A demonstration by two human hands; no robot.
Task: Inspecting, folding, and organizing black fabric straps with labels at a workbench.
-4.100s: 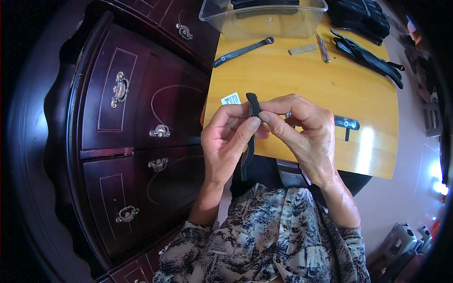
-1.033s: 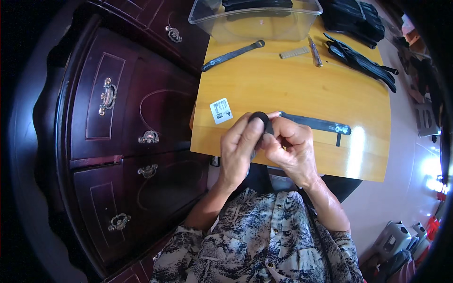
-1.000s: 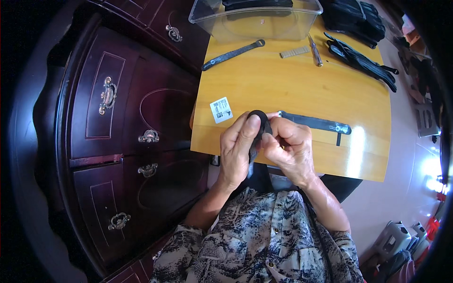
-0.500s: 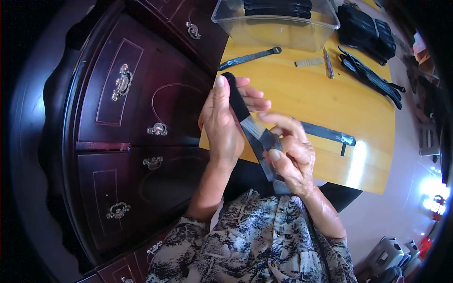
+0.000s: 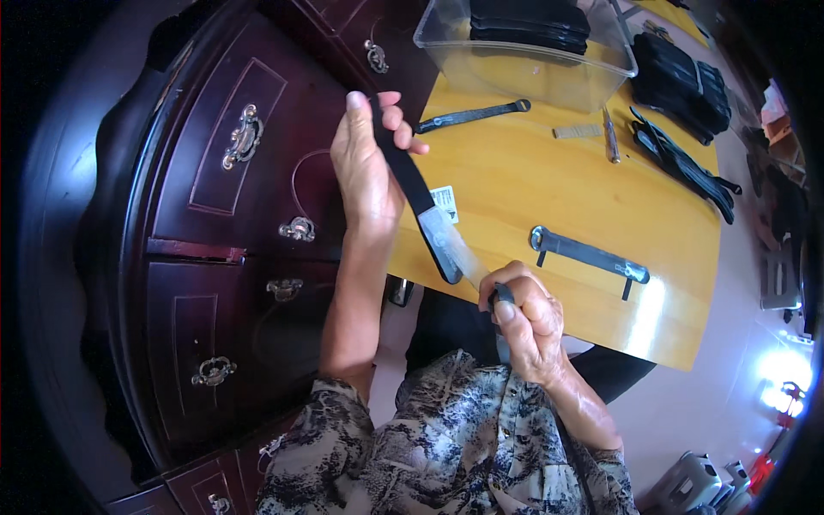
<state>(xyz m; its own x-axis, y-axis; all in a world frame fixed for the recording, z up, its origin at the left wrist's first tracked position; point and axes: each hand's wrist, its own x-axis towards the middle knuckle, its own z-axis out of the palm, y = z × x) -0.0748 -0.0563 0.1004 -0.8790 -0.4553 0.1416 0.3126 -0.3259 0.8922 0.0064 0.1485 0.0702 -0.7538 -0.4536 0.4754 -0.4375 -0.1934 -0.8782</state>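
Note:
My left hand [image 5: 369,167] is raised left of the table's middle, thumb and curled fingers closed on the upper end of a black strap [image 5: 407,178]. The strap slants down to the right and ends in a rounded tip. Near that tip a clear plastic film [image 5: 436,232] lies around or over it; I cannot tell which. A blurred translucent strip [image 5: 468,262] runs from there to my right hand [image 5: 530,322]. The right fingers are closed in a fist on a dark band [image 5: 501,297], partly hidden by the fingers.
Another dark strap [image 5: 588,255] with short tabs lies on the yellow table [image 5: 506,197]. Farther back are a looped strap [image 5: 472,115], a tan strip [image 5: 577,131], a screwdriver [image 5: 611,137], black straps [image 5: 682,167] and a clear bin [image 5: 524,64]. Dark drawers [image 5: 232,146] stand at left.
My hands have moved apart: the left went up and left with the strap, the right slightly down. The translucent strip now stretches between them. A small white label on the table has come into view.

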